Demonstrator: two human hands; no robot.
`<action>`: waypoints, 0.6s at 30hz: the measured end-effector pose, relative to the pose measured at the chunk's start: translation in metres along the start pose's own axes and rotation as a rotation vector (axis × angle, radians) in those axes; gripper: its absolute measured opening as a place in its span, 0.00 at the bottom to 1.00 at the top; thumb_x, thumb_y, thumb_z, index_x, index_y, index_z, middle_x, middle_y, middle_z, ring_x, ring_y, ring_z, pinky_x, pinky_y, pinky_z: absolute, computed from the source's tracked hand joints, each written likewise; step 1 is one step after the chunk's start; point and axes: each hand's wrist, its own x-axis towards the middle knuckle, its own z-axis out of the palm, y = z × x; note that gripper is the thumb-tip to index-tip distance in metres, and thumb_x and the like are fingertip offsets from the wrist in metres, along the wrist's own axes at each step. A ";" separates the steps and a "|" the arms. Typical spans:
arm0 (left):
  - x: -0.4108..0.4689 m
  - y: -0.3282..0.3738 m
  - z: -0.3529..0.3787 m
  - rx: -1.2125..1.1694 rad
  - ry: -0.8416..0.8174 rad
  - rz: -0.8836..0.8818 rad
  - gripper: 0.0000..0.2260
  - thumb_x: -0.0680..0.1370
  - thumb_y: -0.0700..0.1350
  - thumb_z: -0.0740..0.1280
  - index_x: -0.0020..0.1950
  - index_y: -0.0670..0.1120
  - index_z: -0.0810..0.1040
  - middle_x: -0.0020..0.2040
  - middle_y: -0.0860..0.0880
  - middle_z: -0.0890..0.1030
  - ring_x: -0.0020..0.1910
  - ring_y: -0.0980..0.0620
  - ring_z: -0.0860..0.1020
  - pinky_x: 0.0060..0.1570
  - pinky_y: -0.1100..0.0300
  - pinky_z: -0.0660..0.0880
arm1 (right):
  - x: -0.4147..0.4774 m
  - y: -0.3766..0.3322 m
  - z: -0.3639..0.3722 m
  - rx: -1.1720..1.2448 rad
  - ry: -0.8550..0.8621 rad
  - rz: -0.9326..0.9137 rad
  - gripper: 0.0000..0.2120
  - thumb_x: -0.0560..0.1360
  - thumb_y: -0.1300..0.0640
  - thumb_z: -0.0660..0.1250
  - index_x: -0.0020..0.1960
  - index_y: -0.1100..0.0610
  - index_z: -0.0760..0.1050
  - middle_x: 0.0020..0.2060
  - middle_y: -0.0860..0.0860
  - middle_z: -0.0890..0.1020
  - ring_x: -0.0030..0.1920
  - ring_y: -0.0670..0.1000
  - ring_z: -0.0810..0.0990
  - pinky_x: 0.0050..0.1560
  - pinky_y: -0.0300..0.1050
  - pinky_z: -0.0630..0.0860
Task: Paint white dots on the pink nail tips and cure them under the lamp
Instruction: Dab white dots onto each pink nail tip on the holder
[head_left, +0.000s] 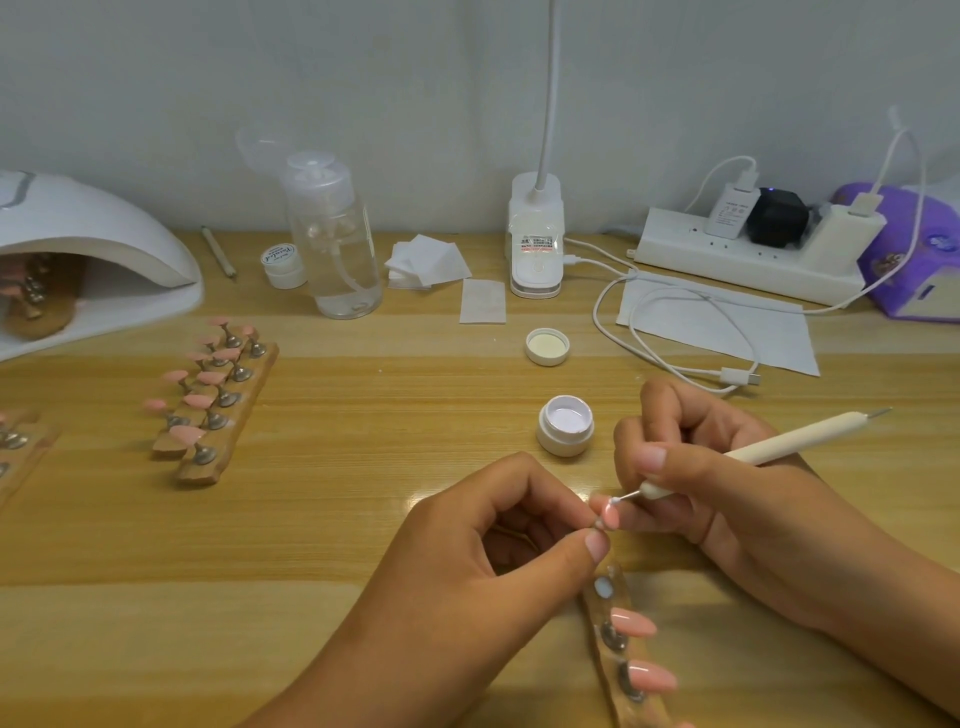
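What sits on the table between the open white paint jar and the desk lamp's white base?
Only the loose white jar lid lies upturned between the open white paint jar and the white lamp base; otherwise there is bare wood, in the head view.

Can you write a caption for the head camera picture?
Right hand dots white gel onto a pink nail tip pinched by the left hand.

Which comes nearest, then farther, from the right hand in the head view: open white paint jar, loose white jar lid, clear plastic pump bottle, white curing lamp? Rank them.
1. Open white paint jar, just left of the right hand.
2. Loose white jar lid, behind the jar.
3. Clear plastic pump bottle, back left.
4. White curing lamp, far left edge.
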 end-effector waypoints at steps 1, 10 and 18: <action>0.000 0.000 0.000 0.001 0.001 0.000 0.02 0.67 0.46 0.72 0.38 0.51 0.81 0.33 0.52 0.80 0.33 0.57 0.76 0.35 0.66 0.73 | 0.000 0.000 0.000 0.001 0.002 0.000 0.09 0.64 0.59 0.72 0.31 0.54 0.71 0.28 0.51 0.72 0.28 0.47 0.69 0.36 0.41 0.80; 0.000 -0.001 0.000 0.009 0.002 0.001 0.02 0.68 0.46 0.72 0.39 0.51 0.81 0.33 0.53 0.80 0.33 0.58 0.75 0.34 0.67 0.72 | 0.000 0.001 -0.002 -0.012 -0.003 -0.003 0.09 0.64 0.58 0.72 0.31 0.54 0.71 0.28 0.51 0.72 0.28 0.46 0.71 0.37 0.41 0.80; 0.000 -0.001 -0.001 0.013 -0.008 0.001 0.02 0.68 0.46 0.72 0.39 0.52 0.81 0.33 0.54 0.80 0.33 0.59 0.76 0.35 0.67 0.72 | 0.000 -0.002 0.000 0.016 0.011 -0.006 0.09 0.64 0.58 0.71 0.31 0.55 0.70 0.28 0.52 0.71 0.28 0.48 0.67 0.36 0.43 0.80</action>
